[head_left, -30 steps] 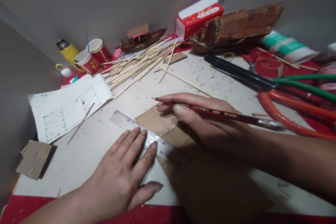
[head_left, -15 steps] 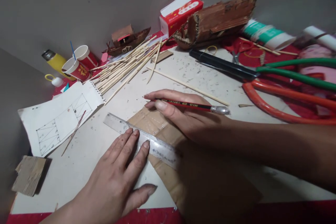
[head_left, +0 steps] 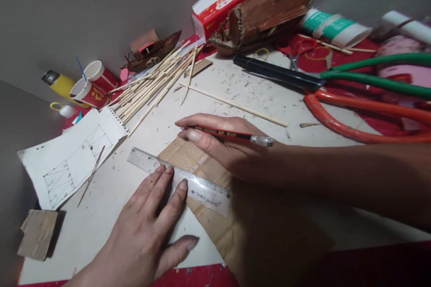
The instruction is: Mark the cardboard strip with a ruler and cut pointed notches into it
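A clear plastic ruler is being pressed flat across a sheet of brown cardboard by the left hand, whose fingers are spread open with their tips on the ruler's near edge and nothing gripped. Just beyond the ruler, a red-and-black pencil is being pinched between thumb and fingers of the right hand, closed around the pencil, its tip hidden behind the fingertips (whether it is touching the cardboard cannot be told). The cardboard is lying at the near middle of a white, scuffed worktop. To the left, a notebook page with ruled pencil diagrams is lying under a thin stick, and a scrap of corrugated board is resting near the worktop's corner. Further back, a bundle of bamboo sticks is fanned out before two red paper cups, a yellow bottle and a small brown model boat. At the rear right, a larger cardboard hull, a red carton and long-handled shears with orange and green grips are lying.
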